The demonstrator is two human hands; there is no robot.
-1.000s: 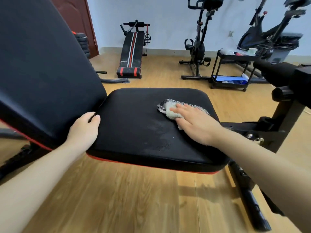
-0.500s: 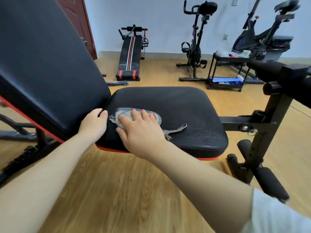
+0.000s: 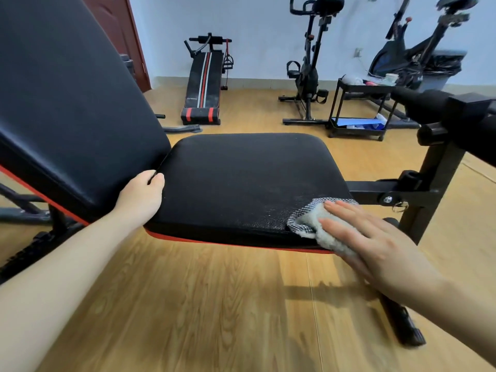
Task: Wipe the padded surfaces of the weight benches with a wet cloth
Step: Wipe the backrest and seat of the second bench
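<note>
The right hand (image 3: 375, 242) lay flat on the cloth (image 3: 308, 224), fingers straight and slightly spread, palm pressing down, nothing curled round it. The cloth sat at the near right corner of the bench's seat pad (image 3: 241, 183), checked side up at its far end and fluffy pale side showing toward the near edge, where a fold hung just over the red trim. Faint pale specks showed on the black padding just left of the cloth.

At the seat pad's near left corner the left hand (image 3: 139, 197) gripped the edge. Its fingers curled into the gap where the seat pad met the tilted back pad (image 3: 67, 103), with the thumb on top of the padding.

Right of the seat pad stood the bench's black frame post (image 3: 429, 189), a padded roller bar crossing its top.

Beyond the far edge, on the wooden floor (image 3: 201, 304), a sit-up bench (image 3: 204, 81) with red and white stripes leaned toward the wall. An exercise bike (image 3: 308, 68) stood to its right, then a low black cart (image 3: 359, 111) holding blue sheets on its bottom shelf.
</note>
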